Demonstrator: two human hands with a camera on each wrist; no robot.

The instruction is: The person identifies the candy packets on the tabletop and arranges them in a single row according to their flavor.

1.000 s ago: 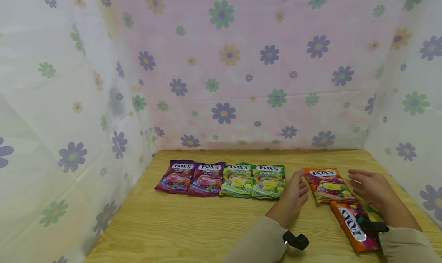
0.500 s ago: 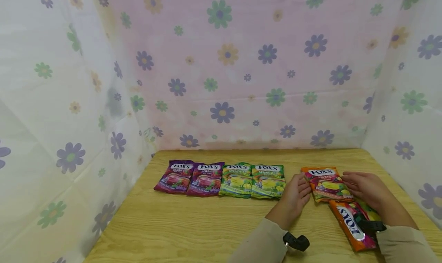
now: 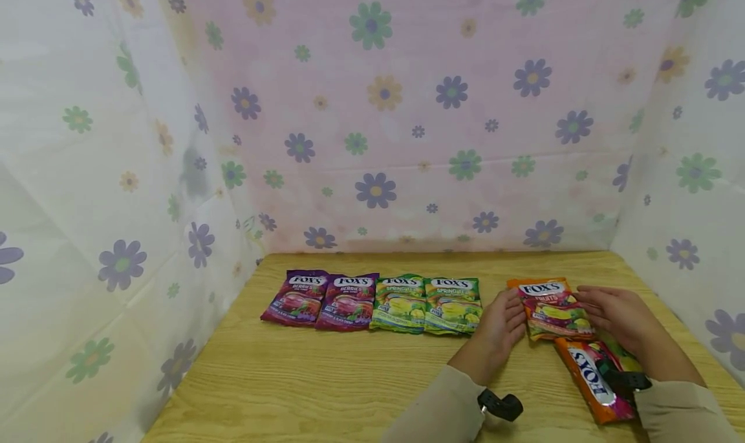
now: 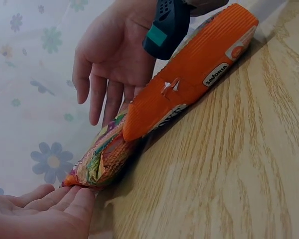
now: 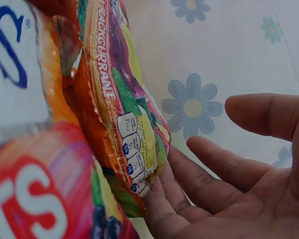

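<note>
- Our left hand (image 3: 500, 323) and right hand (image 3: 617, 313), fingers straight and relaxed, press the sides of an orange candy bag (image 3: 550, 308) lying flat on the wooden surface (image 3: 349, 378).
- We judge it is being straightened beside the green bags (image 3: 427, 304); next, nudge it level with them.

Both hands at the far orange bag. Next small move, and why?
Probably slide the orange bag left toward the green bag. The left hand touches its left edge and the right hand its right edge, fingers straight, no grip. A gap separates it from the tight row of purple and green bags, and it lies slightly askew, overlapping the near bag.
</note>
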